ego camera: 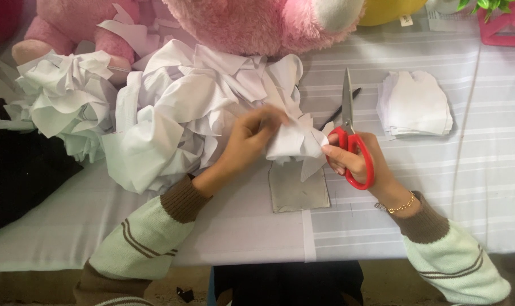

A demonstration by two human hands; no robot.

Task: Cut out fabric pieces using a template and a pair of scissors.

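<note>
The pink plush toy (257,22) is cut off by the top edge; its head is out of view. A second pink plush (70,25) is partly buried behind crumpled white fabric (178,113). The left hand (252,139) has its fingertips hidden in the white fabric piece (294,141). The grey template (297,192) is partly covered by that piece. The lower scissor blade (340,110) appears dark and indistinct. Both sleeves run off the bottom edge.

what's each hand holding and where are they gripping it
Left hand pinches the white fabric piece at its top edge; right hand holds red-handled scissors by the loops.
</note>
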